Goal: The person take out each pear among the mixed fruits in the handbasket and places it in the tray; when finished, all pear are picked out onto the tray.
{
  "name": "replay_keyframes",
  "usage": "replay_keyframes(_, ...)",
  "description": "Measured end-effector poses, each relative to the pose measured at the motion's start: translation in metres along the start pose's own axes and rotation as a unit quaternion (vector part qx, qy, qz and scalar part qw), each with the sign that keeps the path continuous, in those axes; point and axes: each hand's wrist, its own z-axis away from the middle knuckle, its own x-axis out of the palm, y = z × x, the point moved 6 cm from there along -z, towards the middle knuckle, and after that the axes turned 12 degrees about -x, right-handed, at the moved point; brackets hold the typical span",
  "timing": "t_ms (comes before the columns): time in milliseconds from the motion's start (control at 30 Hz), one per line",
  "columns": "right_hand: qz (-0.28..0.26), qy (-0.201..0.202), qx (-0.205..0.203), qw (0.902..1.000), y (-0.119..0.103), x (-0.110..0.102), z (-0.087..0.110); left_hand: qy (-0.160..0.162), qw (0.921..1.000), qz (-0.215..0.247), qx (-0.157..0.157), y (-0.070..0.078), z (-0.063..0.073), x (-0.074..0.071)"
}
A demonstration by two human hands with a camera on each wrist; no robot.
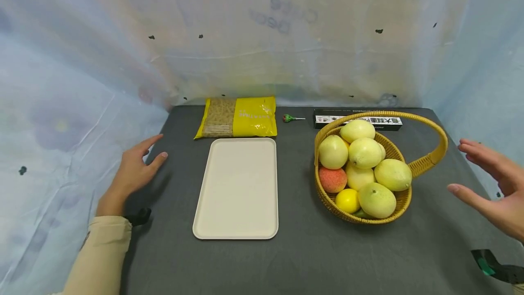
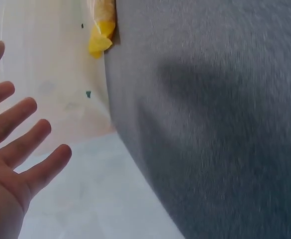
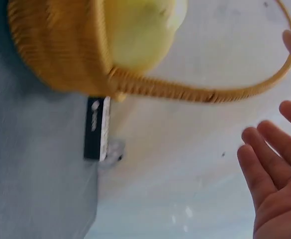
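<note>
Near the right edge of the counter [image 1: 286, 267], short of its far right corner, a woven basket [image 1: 390, 147] is heaped with fruit. By the left edge, the left grip [image 1: 133, 170] is held with thumb and fingers apart and nothing between them; beyond the right edge, the right grip [image 1: 509, 204] is likewise spread, near the basket handle [image 1: 425, 163] but clear of it.

If the basket were lifted by that leaning handle, it would probably be tipped, and the topmost pale melons [image 1: 358, 130], piled above the rim, could be shed and rolled off the right edge. Smooth, rounded skins would offer little hold to a one-sided pinch. Were fruit dropped onto the tray [image 1: 236, 190], left of the counter's middle, it might be stopped only by a low lip.

The basket is made of tan wickerwork, coarse and ribbed. Among the oval melons, a blushed, peach-like round fruit [image 1: 332, 180] and a glossy yellow one [image 1: 347, 201] are lodged. The tray is flat, matte and round-cornered; along the far edge, a crinkled, shiny pasta bag [image 1: 255, 115] and a slim black box [image 1: 390, 124] are laid.
</note>
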Motion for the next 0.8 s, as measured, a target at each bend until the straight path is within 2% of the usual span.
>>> replay_keyframes(100, -0.016, -0.008, -0.02, 0.9996, -0.012, 0.002, -0.004, -0.026, 0.9996, -0.003, -0.013, 0.004, -0.003, 0.008)
replay_keyframes(367, -0.01, 0.001, -0.058, 0.9983, -0.034, 0.003, -0.017, -0.099, 0.9943, 0.01, -0.04, 0.024, -0.021, 0.035)
replay_keyframes(467, -0.027, -0.013, -0.07, 0.9971, -0.042, 0.008, -0.025, -0.121, 0.9915, 0.014, -0.045, 0.031, -0.028, 0.044)
replay_keyframes(667, -0.071, -0.04, -0.14, 0.9868, -0.05, 0.03, -0.045, -0.17, 0.984, 0.025, -0.049, 0.043, -0.042, 0.065)
replay_keyframes(800, -0.077, -0.059, -0.139, 0.9855, -0.043, 0.05, -0.055, -0.198, 0.9781, 0.03, -0.057, 0.044, -0.05, 0.077)
